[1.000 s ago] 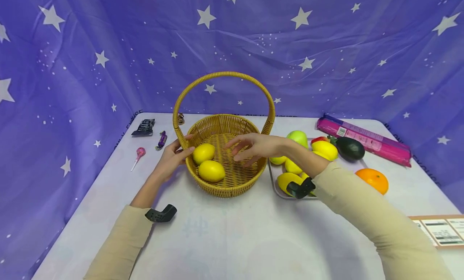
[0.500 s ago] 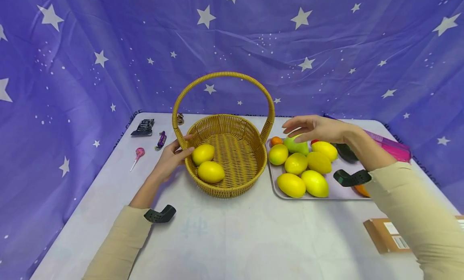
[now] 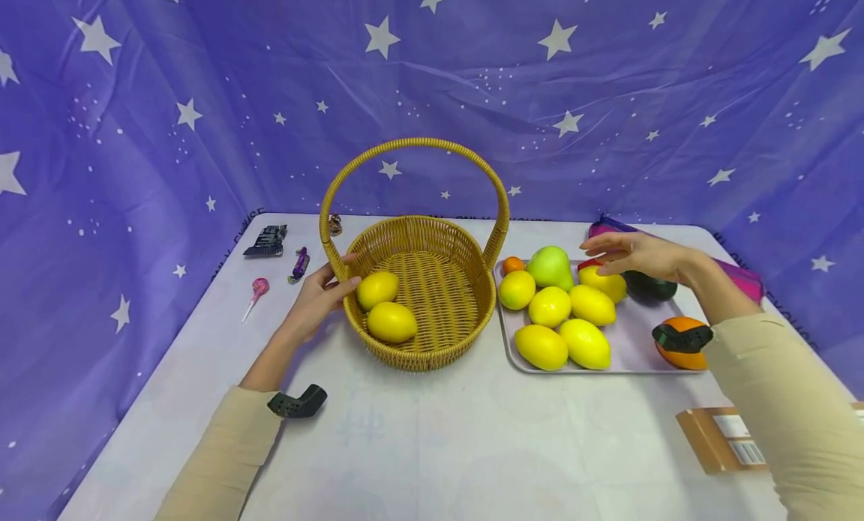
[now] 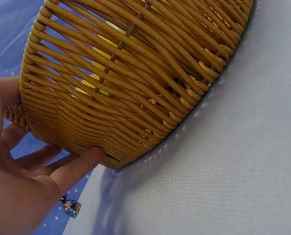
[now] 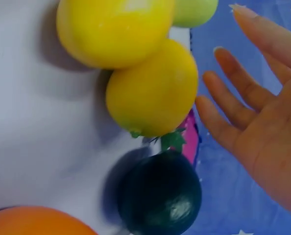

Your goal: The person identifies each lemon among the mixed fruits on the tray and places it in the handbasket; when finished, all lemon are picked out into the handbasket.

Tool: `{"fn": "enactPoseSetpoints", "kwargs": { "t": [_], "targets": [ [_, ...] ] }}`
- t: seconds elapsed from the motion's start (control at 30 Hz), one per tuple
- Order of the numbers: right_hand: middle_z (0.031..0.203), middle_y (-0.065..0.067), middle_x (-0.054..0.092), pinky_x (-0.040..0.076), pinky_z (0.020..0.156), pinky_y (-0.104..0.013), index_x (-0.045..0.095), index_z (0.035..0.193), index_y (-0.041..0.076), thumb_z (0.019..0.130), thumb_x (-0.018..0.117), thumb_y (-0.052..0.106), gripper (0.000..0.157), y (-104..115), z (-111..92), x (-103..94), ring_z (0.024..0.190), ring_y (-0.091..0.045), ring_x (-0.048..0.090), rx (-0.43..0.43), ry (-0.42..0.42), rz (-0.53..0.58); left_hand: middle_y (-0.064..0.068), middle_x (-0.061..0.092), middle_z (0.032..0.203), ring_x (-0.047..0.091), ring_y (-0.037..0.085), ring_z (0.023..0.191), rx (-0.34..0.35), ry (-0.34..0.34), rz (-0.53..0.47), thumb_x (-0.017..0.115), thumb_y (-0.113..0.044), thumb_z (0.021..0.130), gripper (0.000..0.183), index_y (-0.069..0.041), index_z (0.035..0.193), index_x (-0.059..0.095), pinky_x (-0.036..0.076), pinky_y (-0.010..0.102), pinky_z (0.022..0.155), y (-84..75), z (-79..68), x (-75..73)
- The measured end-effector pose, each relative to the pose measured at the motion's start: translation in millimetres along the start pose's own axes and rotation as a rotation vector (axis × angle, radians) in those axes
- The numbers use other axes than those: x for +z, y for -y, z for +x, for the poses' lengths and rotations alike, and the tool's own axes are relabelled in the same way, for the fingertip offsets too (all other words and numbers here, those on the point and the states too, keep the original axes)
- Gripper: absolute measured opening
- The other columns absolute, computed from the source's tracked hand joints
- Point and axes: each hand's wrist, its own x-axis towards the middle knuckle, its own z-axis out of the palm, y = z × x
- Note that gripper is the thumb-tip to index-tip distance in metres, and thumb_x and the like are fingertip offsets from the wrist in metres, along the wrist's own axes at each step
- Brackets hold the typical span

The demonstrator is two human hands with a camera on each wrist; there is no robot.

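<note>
My left hand [image 3: 320, 296] holds the left side of a wicker basket [image 3: 421, 360], thumb at the rim and fingers spread along the woven outer wall [image 4: 131, 88]. Two lemons [image 3: 393, 322] lie inside, against the basket's left wall. Over the back of a grey tray [image 3: 637, 348], my right hand [image 3: 641, 255] hovers with relaxed fingers and nothing in them. Nearest below it is a lemon [image 3: 603, 284], which the right wrist view also shows close to the fingertips, with a dark avocado [image 5: 160, 193] beside it.
More lemons, a green pear [image 3: 550, 267], a small orange fruit [image 3: 513, 264] and a large orange [image 3: 682, 356] share the tray. A pink packet [image 3: 739, 279] lies behind it, a cardboard box [image 3: 705, 438] in front. At left are a lollipop [image 3: 259, 287] and wrapped sweets [image 3: 300, 264].
My right hand has moved from above the basket rightward to above the tray, passing over the pear to the rear lemon. The left hand and the basket have stayed in place.
</note>
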Motion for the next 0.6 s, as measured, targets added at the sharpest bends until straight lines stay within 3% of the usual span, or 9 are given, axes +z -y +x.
{"fn": "enactPoseSetpoints", "kwargs": {
  "t": [0.17,0.33,0.6],
  "targets": [
    [0.147,-0.030,0.031,0.031,0.106,-0.060,0.038,0.143,-0.003,0.094,0.061,0.009,0.055,-12,1,-1.1,0.133,-0.049,0.028,0.032,-0.003,-0.068,0.024,0.034,0.147,0.045,0.042,0.125,0.002,0.000,0.002,0.054,-0.011,0.099,0.055,0.002,0.148,0.033,0.056,0.028,0.080,0.3,-0.7,-0.3],
    [0.148,-0.030,0.027,0.044,0.099,-0.052,0.043,0.142,-0.001,0.094,0.064,0.016,0.055,-19,4,0.9,0.130,-0.047,0.030,0.111,0.017,-0.130,0.023,0.034,0.147,0.045,0.041,0.126,-0.001,0.002,-0.004,0.054,-0.011,0.099,0.054,0.001,0.147,0.034,0.056,0.028,0.080,0.9,-0.7,-0.6],
    [0.143,-0.037,0.023,0.051,0.090,-0.049,0.037,0.144,0.000,0.092,0.068,0.025,0.065,-19,5,2.0,0.123,-0.048,0.035,0.210,0.021,-0.128,0.022,0.034,0.148,0.045,0.040,0.127,0.002,-0.001,0.009,0.054,-0.013,0.099,0.054,-0.001,0.148,0.035,0.055,0.028,0.081,0.8,0.3,-0.8]
  ]
}}
